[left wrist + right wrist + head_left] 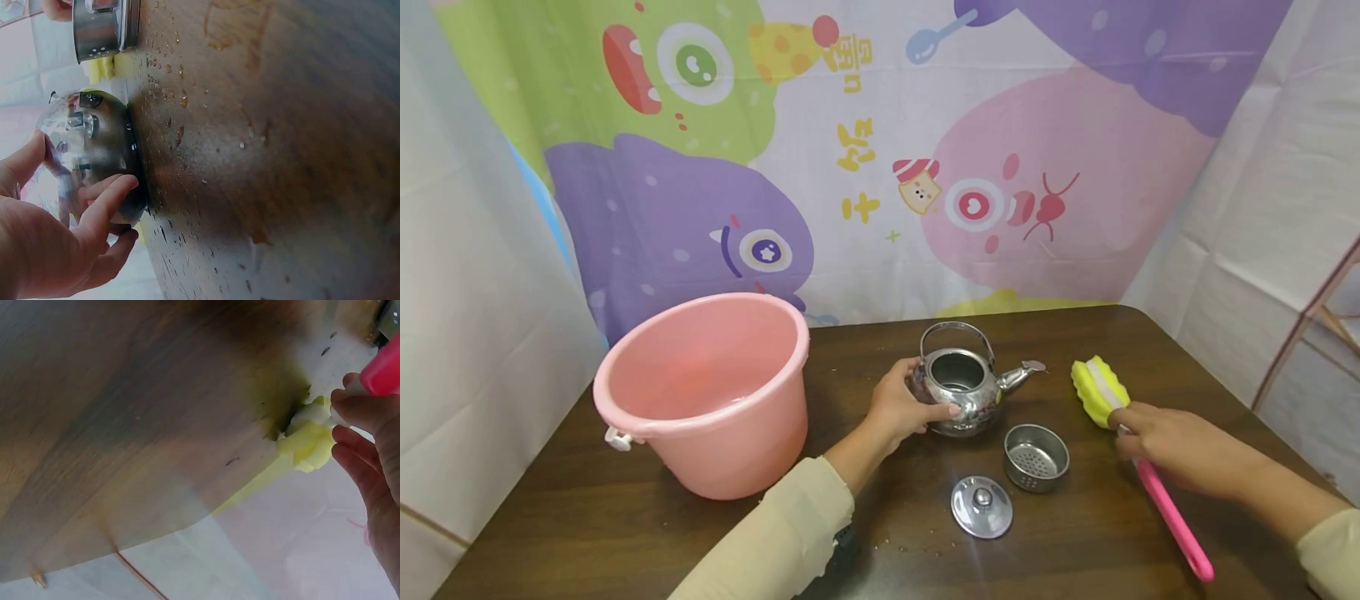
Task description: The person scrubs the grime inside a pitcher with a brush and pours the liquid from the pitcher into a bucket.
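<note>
My left hand (904, 406) grips the round side of a small shiny metal teapot (973, 414), thumb across its front. The teapot stands open on the table, its handle raised and its spout pointing right; in the left wrist view the fingers (103, 206) curl round its belly. At the right, my right hand (1165, 437) pinches the neck of a sponge brush with a yellow and white head (1097, 392) and a pink handle (1176, 521). A perforated metal strainer (1036, 458) and a round knobbed lid (982, 507) lie in front of the teapot.
A large pink bucket (730, 450) with a white handle fitting stands at the left. Water drops dot the dark wooden table (895, 550), also seen close up in the left wrist view. A printed cartoon cloth (865, 275) hangs behind, with white cloth at both sides.
</note>
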`<state>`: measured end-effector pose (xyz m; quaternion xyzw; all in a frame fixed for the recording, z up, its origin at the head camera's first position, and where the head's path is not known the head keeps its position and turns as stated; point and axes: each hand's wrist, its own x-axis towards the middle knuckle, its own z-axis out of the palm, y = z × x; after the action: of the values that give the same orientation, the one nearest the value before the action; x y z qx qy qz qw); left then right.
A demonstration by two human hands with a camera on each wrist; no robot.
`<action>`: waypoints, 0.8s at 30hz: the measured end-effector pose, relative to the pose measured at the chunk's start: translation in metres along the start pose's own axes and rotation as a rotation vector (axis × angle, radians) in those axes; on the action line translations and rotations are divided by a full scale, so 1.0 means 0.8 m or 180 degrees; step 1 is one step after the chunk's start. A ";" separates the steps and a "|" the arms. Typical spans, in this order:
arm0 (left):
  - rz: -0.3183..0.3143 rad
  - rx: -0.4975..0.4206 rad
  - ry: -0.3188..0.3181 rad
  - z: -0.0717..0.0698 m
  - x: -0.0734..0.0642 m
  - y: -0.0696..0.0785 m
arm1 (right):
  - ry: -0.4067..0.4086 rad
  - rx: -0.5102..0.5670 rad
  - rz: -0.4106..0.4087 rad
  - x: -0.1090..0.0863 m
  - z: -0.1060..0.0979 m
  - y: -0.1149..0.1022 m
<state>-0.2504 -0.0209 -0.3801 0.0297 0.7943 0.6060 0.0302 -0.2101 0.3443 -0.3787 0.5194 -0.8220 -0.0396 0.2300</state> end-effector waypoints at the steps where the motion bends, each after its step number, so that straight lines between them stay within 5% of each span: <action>1: 0.0000 0.0001 0.0001 0.000 0.000 0.000 | 0.0011 -0.0027 0.0013 0.001 0.000 0.000; 10: 0.0000 -0.0013 -0.0007 0.000 0.001 -0.001 | 0.0354 0.0015 0.0442 0.009 -0.016 0.002; 20: 0.0013 -0.0017 0.0002 0.001 0.000 0.000 | 0.1379 0.0648 0.0833 0.036 -0.034 0.016; 24: 0.0013 -0.0021 0.0004 0.001 -0.001 0.000 | 0.1602 0.1075 0.1265 0.049 -0.049 0.014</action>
<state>-0.2499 -0.0203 -0.3799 0.0308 0.7923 0.6086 0.0285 -0.2168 0.3217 -0.3270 0.3736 -0.8196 0.2713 0.3393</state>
